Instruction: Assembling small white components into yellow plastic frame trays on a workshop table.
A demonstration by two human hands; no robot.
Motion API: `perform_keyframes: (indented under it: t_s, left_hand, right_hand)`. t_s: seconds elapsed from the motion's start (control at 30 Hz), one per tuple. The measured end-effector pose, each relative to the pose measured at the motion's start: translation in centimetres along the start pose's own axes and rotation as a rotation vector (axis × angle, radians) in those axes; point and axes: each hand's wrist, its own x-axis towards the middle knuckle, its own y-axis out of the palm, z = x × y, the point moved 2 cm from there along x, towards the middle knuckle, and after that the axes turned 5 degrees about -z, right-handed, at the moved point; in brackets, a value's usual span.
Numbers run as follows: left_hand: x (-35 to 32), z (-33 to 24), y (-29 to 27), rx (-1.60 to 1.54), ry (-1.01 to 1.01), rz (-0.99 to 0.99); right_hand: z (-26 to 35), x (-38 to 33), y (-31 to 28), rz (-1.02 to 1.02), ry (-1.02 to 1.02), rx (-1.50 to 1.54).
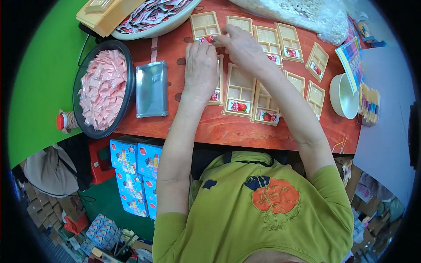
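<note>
My left hand (201, 68) lies back up over the near edge of a beige compartment tray (202, 22), its fingers stretched out. Beside it, the bent fingers of my right hand (241, 48) pinch a small packet with a red strawberry print (208, 39) at the tray's near end. Another tray (220, 65) lies partly under my left hand. Between my forearms is a tray (240, 81) with a strawberry packet (239, 106) in its near compartment. More such trays (287, 36) stand around my right arm, several with a packet each.
At left, a black basin (130, 87) holds pink sachets (103, 87), beside a clear-topped dark box (151, 90). A white basin (153, 33) of red-and-white packets stands behind. A white bowl (344, 96) sits at right, and a plastic bag of white pieces (302, 11) lies at the back.
</note>
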Motion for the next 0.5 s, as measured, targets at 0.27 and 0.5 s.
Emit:
perform_keyframes:
  t_s: [0.27,0.5]
  left_hand:
    - [0.4,0.8,2.2,0.028,0.056,0.092]
    - [1.1,-1.2,2.8,0.114,0.114,0.1]
  right_hand:
    - [-5.3,-5.3,-3.5,-0.17,0.229,-0.007]
    - [-4.5,-6.7,-2.7,-0.096,0.193,0.019]
